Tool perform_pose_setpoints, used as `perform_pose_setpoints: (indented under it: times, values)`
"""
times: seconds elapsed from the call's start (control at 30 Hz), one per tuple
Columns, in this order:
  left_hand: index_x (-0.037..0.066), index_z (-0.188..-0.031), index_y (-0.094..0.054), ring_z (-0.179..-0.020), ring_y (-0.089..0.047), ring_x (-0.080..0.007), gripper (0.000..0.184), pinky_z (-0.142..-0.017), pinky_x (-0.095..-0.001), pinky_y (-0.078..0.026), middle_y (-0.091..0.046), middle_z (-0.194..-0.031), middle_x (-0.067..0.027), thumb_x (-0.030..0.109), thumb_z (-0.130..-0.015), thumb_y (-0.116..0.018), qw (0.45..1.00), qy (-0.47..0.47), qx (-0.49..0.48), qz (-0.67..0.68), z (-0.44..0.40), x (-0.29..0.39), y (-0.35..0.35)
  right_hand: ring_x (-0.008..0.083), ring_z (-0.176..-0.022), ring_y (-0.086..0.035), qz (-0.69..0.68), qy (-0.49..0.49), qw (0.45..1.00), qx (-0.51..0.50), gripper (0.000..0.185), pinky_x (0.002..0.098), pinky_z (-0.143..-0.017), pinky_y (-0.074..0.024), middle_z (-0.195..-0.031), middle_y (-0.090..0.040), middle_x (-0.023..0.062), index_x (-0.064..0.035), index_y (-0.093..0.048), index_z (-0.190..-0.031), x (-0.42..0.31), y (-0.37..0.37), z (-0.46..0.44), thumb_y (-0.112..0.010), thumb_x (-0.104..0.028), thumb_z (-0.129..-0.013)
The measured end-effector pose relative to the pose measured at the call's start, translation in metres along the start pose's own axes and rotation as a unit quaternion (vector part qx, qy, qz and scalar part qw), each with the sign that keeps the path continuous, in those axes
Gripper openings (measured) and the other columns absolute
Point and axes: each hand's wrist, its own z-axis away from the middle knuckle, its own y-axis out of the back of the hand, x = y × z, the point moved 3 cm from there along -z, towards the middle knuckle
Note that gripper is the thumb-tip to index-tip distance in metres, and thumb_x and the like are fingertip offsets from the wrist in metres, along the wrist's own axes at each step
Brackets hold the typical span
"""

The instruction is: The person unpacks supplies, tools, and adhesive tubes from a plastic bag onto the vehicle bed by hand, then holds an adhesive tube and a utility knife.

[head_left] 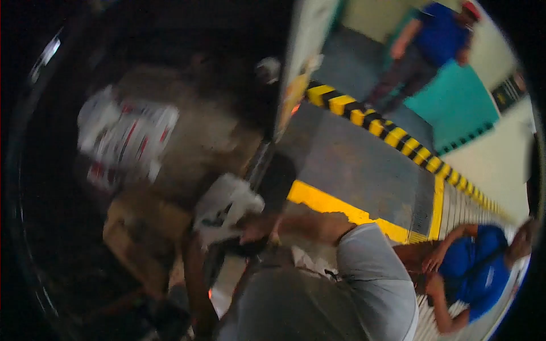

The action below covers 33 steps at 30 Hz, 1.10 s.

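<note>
A crumpled white plastic bag (227,207) with dark marks hangs in front of me, near the edge of a dark opening. My right hand (254,227) reaches in from the right and has its fingers closed on the bag's lower right side. At the bag's lower left edge is my left hand (193,241), dim and blurred, its fingers hidden. Left of my left hand lies a brown cardboard piece (136,233). Farther up and left, inside the dark space, sits a white package (131,136) with red and black markings.
A person in a blue shirt and red cap (435,40) stands beyond a yellow-and-black barrier (392,135). Another person in blue (478,273) is at the lower right. A light vertical panel edge (290,74) borders the dark opening. Yellow stripes (330,204) mark the floor.
</note>
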Motion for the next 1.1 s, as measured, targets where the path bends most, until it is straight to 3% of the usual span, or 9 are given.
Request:
perform_pose_setpoints:
  times: [0.13,0.3,0.5,0.67,0.73,0.8,0.83,0.9,1.1]
  values:
    - [-0.002,-0.117,-0.049,-0.104,-0.052,-0.024,0.042,-0.089,-0.0368,-0.042,-0.053,-0.114,-0.0135,0.026,-0.087,-0.056,0.953,-0.242,-0.158,-0.089,-0.017,0.005,-0.024,0.0352,-0.094,-0.057,0.225,0.038,0.95,0.213,0.036,0.0506,-0.08,-0.042,-0.107,-0.06,0.0101,-0.0094,-0.062,-0.11,0.035,-0.04,-0.021,-0.057,-0.013,-0.074]
    - [-0.004,-0.118,-0.048,-0.098,-0.054,-0.0215,0.044,-0.086,-0.0339,-0.043,-0.056,-0.109,-0.014,0.028,-0.089,-0.055,0.979,-0.093,-0.123,-0.13,-0.026,0.051,-0.075,0.0334,-0.094,-0.058,0.054,0.055,0.935,0.345,0.032,0.0436,-0.084,-0.0438,-0.097,-0.061,0.0169,-0.0067,-0.062,-0.104,0.022,0.024,0.001,-0.058,-0.008,-0.072]
    - [-0.006,-0.114,-0.053,-0.092,-0.056,-0.0209,0.046,-0.084,-0.0309,-0.043,-0.059,-0.105,-0.0136,0.031,-0.087,-0.058,0.911,-0.199,-0.04,-0.358,0.017,0.114,-0.116,0.04,-0.102,-0.054,-0.104,-0.087,0.911,0.391,0.044,0.0433,-0.09,-0.0417,-0.106,-0.059,0.0218,-0.0048,-0.057,-0.113,0.058,0.026,0.002,-0.057,-0.001,-0.069]
    - [-0.005,-0.111,-0.057,-0.099,-0.055,-0.0185,0.051,-0.083,-0.0304,-0.044,-0.061,-0.107,-0.0136,0.035,-0.081,-0.066,0.942,-0.149,-0.079,-0.291,-0.005,0.132,-0.108,0.0325,-0.112,-0.05,-0.104,-0.01,0.926,0.364,0.049,0.039,-0.096,-0.0393,-0.118,-0.055,0.0165,-0.0062,-0.051,-0.122,0.014,0.036,0.019,-0.046,0.003,-0.074]
    - [-0.001,-0.091,-0.063,-0.08,-0.055,-0.0135,0.036,-0.068,-0.0312,-0.045,-0.063,-0.084,-0.0068,0.034,-0.082,-0.065,0.924,-0.258,0.031,-0.279,0.002,0.151,-0.118,0.0332,-0.112,-0.051,-0.174,0.041,0.895,0.409,0.05,0.0369,-0.095,-0.0385,-0.118,-0.055,0.0166,-0.0074,-0.05,-0.123,0.008,0.045,0.02,-0.045,0.005,-0.074]
    - [-0.001,-0.084,-0.063,-0.07,-0.051,-0.0119,0.034,-0.064,-0.0328,-0.043,-0.061,-0.076,-0.0064,0.033,-0.083,-0.064,0.911,-0.273,-0.056,-0.303,0.022,0.189,-0.134,0.0328,-0.111,-0.052,-0.127,-0.056,0.894,0.426,0.049,0.0346,-0.094,-0.0382,-0.115,-0.057,0.0157,-0.006,-0.051,-0.12,-0.005,0.055,0.025,-0.043,0.009,-0.074]
    - [-0.004,-0.111,-0.058,-0.094,-0.055,-0.0161,0.05,-0.079,-0.0311,-0.046,-0.063,-0.101,-0.0103,0.037,-0.083,-0.064,0.912,-0.232,-0.174,-0.29,-0.038,0.181,-0.131,0.0317,-0.111,-0.052,-0.136,-0.056,0.899,0.412,0.045,0.0322,-0.092,-0.039,-0.111,-0.059,0.0152,-0.005,-0.054,-0.118,-0.013,0.069,0.024,-0.046,0.007,-0.075]
    - [-0.003,-0.103,-0.062,-0.086,-0.057,-0.0159,0.044,-0.074,-0.0301,-0.045,-0.063,-0.093,-0.0083,0.036,-0.082,-0.066,0.897,-0.297,-0.117,-0.307,-0.007,0.207,-0.145,0.0228,-0.085,-0.062,-0.103,-0.046,0.879,0.464,0.022,0.0314,-0.076,-0.0451,-0.09,-0.064,0.0166,-0.0012,-0.056,-0.103,-0.048,0.089,0.036,-0.046,0.001,-0.084]
    - [-0.002,-0.101,-0.063,-0.082,-0.058,-0.0164,0.04,-0.072,-0.0295,-0.045,-0.064,-0.091,-0.0088,0.032,-0.08,-0.068,0.883,-0.338,-0.109,-0.307,0.013,0.286,-0.125,0.0233,-0.098,-0.057,-0.176,0.023,0.877,0.447,0.028,0.0301,-0.086,-0.0412,-0.107,-0.06,0.0151,0.0014,-0.054,-0.11,-0.094,0.101,-0.004,-0.047,0.004,-0.084]
